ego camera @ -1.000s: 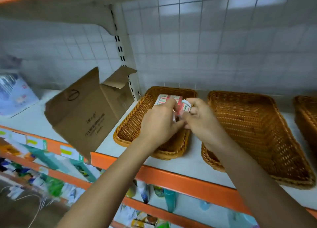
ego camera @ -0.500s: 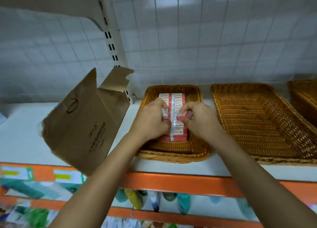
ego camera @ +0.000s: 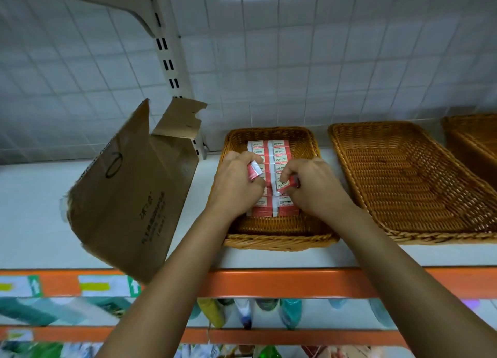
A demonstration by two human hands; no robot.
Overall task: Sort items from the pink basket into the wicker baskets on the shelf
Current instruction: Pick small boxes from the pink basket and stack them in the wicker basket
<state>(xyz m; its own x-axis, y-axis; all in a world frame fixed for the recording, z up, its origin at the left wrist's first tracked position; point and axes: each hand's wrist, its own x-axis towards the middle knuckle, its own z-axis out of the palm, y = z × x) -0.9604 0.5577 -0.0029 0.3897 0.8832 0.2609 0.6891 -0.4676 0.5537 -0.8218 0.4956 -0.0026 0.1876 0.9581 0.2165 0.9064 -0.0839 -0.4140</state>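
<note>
Left hand point(ego camera: 236, 188) fingers grasp a small red-and-white box point(ego camera: 253, 171); right hand point(ego camera: 317, 191) fingers pinch a second red box point(ego camera: 290, 186), above rows of "2B"-labelled boxes point(ego camera: 279, 153) in the leftmost brown wicker basket point(ego camera: 279, 243).

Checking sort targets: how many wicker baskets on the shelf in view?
3. The left basket holds the red-and-white boxes. The middle basket sits right of it. The right basket is cut off by the frame edge; more may lie beyond.
</note>
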